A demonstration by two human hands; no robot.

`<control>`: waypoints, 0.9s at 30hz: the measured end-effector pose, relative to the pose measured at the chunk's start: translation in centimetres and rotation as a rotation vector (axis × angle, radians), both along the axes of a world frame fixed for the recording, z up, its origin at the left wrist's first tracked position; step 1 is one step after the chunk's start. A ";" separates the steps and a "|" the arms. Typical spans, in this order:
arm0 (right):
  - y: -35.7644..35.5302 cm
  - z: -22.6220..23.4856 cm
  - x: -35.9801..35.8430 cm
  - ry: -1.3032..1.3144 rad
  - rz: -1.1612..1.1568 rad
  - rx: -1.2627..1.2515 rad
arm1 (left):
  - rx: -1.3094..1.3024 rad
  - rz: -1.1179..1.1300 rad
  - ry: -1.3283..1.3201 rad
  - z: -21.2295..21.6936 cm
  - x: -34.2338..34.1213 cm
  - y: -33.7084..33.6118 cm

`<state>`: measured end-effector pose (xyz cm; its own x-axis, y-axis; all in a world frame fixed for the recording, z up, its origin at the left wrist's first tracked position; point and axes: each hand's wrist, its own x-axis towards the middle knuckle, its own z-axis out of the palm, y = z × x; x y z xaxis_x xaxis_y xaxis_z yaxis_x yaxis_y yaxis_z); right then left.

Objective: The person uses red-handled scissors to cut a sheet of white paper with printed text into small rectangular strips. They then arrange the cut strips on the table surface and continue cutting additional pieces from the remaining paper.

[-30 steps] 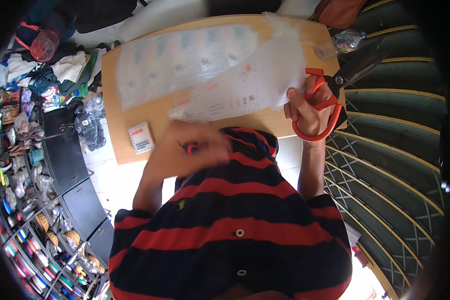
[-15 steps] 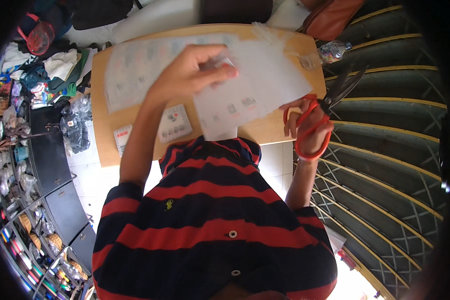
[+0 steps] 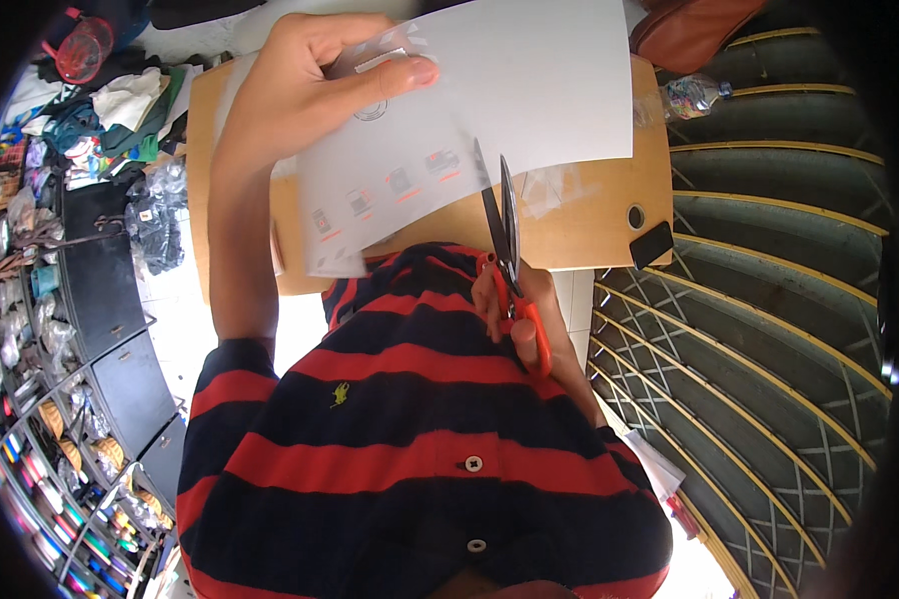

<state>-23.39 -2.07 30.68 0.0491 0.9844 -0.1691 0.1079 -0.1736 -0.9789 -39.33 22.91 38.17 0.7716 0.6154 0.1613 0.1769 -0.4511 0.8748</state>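
My left fingers point(image 3: 410, 76) pinch the sheet point(image 3: 539, 80), likely floppy, best edge-held; by its near edge, right fingers point(image 3: 484, 298) grip scissors point(image 3: 507, 266).

Glaring nearly white off the floor point(image 3: 295, 324) on both sides of the shirt point(image 3: 420, 399), losing detail there. Glowing softly and evenly across the sheet point(image 3: 549, 80), blurring its small print point(image 3: 400, 182) slightly. Dimming over the dark slats point(image 3: 769, 299) at right, curving them strongly. Fading to black around the round rim.

Whitish translucent sheet point(image 3: 459, 110), small grey-red prints, held up, curving; red-handled scissors point(image 3: 509, 265), blades parted, tips at its lower edge
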 end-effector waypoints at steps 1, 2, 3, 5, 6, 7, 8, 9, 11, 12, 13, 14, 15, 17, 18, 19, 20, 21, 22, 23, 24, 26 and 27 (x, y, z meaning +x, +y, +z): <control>0.4 0.2 -0.1 0.001 -0.019 0.037 | -0.014 0.003 0.006 0.0 0.0 -0.2; 0.5 -0.1 0.0 0.004 -0.011 0.042 | -0.028 0.005 0.012 -0.1 0.0 -0.3; 0.6 -0.1 0.2 -0.001 -0.004 0.036 | -0.040 0.011 0.016 -0.2 -0.1 -0.4; 0.7 0.0 0.5 -0.021 0.009 0.010 | -0.055 0.007 0.016 -0.1 -0.2 -0.3; 0.8 0.0 0.6 -0.024 0.017 0.002 | -0.061 0.010 0.018 -0.1 -0.4 -0.4; 0.8 0.0 0.7 -0.028 0.025 -0.007 | -0.047 0.028 -0.003 -0.3 -0.5 -0.4; 0.8 0.0 0.7 -0.025 0.030 -0.007 | -0.033 0.046 -0.025 -0.6 -0.5 -0.4; 0.8 0.1 0.7 -0.032 0.030 -0.012 | -0.018 0.062 -0.046 -0.8 -0.5 -0.4; 1.0 0.5 0.5 -0.058 0.028 -0.028 | -0.034 0.060 -0.019 -0.8 -0.6 -0.2; 1.1 0.5 0.5 -0.067 0.026 -0.036 | -0.041 0.057 -0.007 -0.7 -0.6 -0.1; 1.1 0.6 0.4 -0.076 0.024 -0.044 | -0.030 0.060 0.004 -0.8 -0.7 -0.1; 1.1 0.4 0.4 -0.073 0.023 -0.048 | -0.018 0.062 0.016 -0.8 -0.7 -0.1; 1.1 0.4 0.4 -0.075 0.023 -0.048 | -0.007 0.065 0.027 -0.8 -0.7 0.0; 1.2 0.3 0.4 -0.083 0.022 -0.042 | 0.026 0.074 0.000 -1.0 -0.5 -0.2; 1.2 0.4 0.3 -0.089 0.018 -0.038 | 0.041 0.076 -0.015 -1.1 -0.3 -0.3; 1.1 0.3 0.3 -0.077 0.014 -0.034 | 0.050 0.090 0.013 -1.0 -0.2 -0.4; 1.0 0.2 0.3 -0.065 0.010 -0.030 | 0.059 0.105 0.041 -0.8 -0.2 -0.6; 1.0 0.2 0.4 -0.052 0.008 -0.025 | 0.068 0.123 0.069 -0.7 -0.2 -0.7; 1.0 0.3 0.3 -0.062 0.005 -0.037 | 0.063 0.129 0.067 -0.8 -0.2 -0.7; 1.1 0.5 0.2 -0.071 0.002 -0.050 | 0.057 0.136 0.065 -0.9 -0.3 -0.7; 1.1 0.6 0.1 -0.081 -0.006 -0.061 | 0.053 0.138 0.062 -0.9 -0.2 -0.7; 0.8 0.3 0.1 -0.091 -0.012 -0.054 | 0.056 0.140 0.080 -0.8 -0.2 -0.8; 0.8 0.1 0.1 -0.094 -0.014 -0.048 | 0.059 0.143 0.090 -0.8 -0.2 -0.8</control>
<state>-23.31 -1.30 30.82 0.0803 0.9743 -0.2103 0.1963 -0.2223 -0.9550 -39.53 22.06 37.37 0.6898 0.7114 0.1345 0.3194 -0.4658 0.8253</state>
